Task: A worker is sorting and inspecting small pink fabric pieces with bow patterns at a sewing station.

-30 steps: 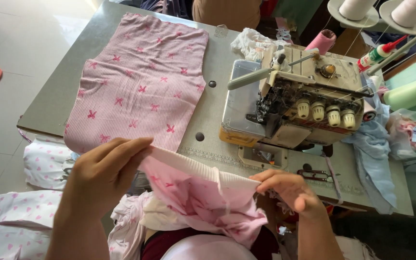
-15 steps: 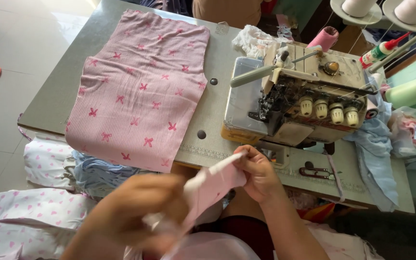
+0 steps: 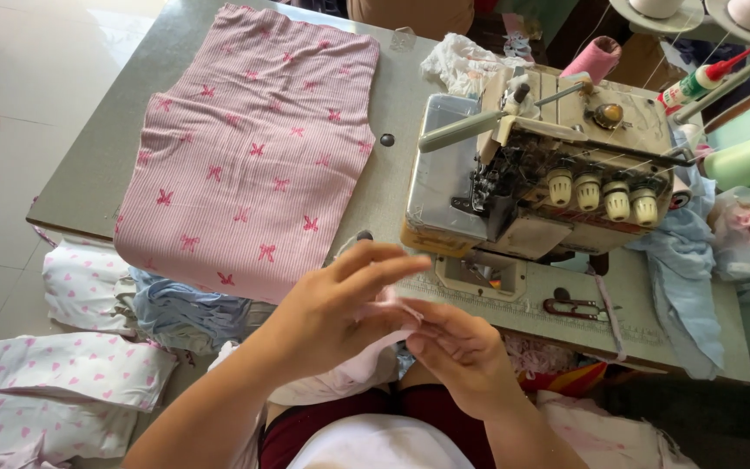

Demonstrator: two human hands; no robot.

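Observation:
My left hand (image 3: pixel 333 306) and my right hand (image 3: pixel 460 349) meet over my lap, both pinching a small pale pink fabric piece (image 3: pixel 359 372) that hangs between them. The piece is mostly hidden under my fingers. Just beyond my hands stands a beige overlock sewing machine (image 3: pixel 549 174) on a grey table (image 3: pixel 88 174). A large pink cloth with darker pink bows (image 3: pixel 253 148) lies flat on the table's left half.
Small thread snips (image 3: pixel 573 307) lie on the table in front of the machine. Light blue cloth (image 3: pixel 687 260) hangs at the machine's right. White printed and blue fabric pieces (image 3: pixel 88 347) are piled below the table's left edge. Thread cones (image 3: pixel 596 56) stand behind the machine.
My hands came together in front of the machine. The pink piece, held stretched wide a second ago, is now gathered small between my fingers.

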